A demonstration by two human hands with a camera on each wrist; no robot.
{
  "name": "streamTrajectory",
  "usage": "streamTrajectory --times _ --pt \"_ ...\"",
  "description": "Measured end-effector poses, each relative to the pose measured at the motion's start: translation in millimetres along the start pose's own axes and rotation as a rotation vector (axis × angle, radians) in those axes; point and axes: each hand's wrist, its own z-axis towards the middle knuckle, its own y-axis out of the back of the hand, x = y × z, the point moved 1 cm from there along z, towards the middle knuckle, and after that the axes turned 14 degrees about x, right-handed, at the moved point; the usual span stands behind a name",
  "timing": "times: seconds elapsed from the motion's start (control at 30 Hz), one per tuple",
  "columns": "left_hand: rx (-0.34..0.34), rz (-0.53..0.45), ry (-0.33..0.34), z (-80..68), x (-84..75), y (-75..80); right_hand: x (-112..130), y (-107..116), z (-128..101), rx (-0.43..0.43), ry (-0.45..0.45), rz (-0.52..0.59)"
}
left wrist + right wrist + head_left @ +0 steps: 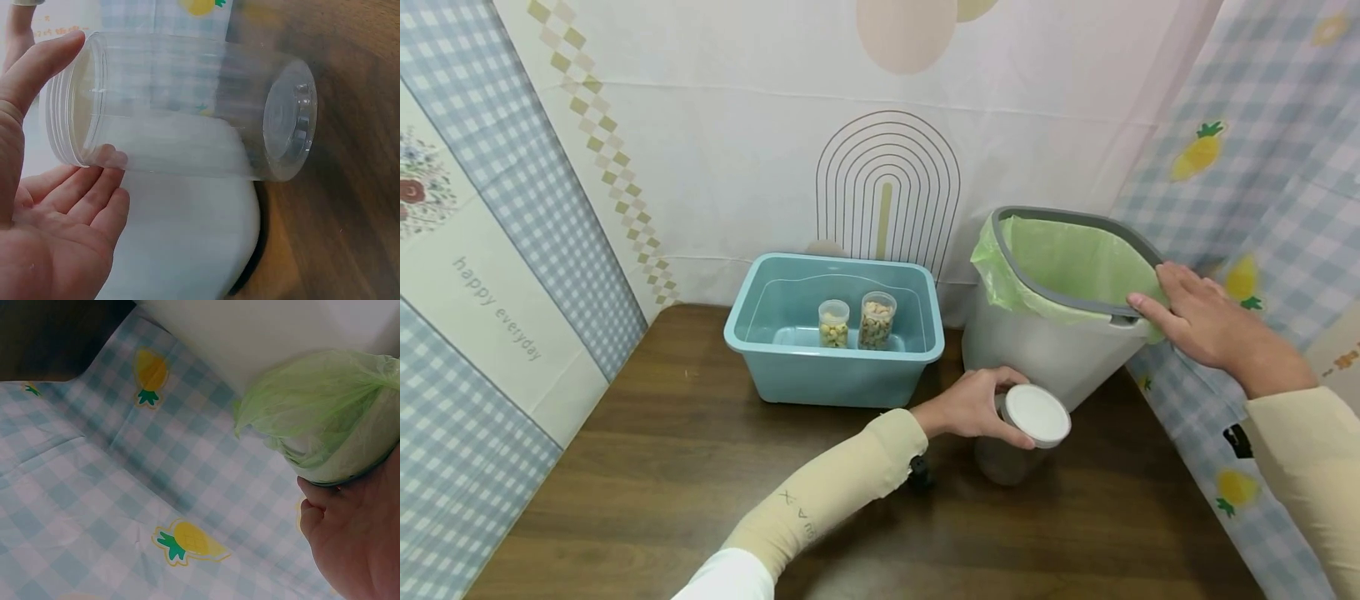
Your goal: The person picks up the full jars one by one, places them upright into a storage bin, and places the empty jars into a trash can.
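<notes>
My left hand grips a clear, empty plastic jar by its white-lidded top, just above the brown table in front of the bin. In the left wrist view the jar lies sideways between thumb and fingers. My right hand holds the right rim of a grey-rimmed white bin lined with a green bag. In the right wrist view the bag-covered rim sits against that hand's palm.
A light blue tub stands at the back of the table, with two small jars of snacks in it. Patterned cloth walls close in the left, back and right sides; the pineapple cloth hangs beside the bin.
</notes>
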Motion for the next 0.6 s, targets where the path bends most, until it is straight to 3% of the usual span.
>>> streamTrajectory --times 0.6 --pt "-0.021 -0.020 -0.012 -43.6 -33.7 44.3 -2.2 -0.4 0.7 0.006 0.003 0.004"
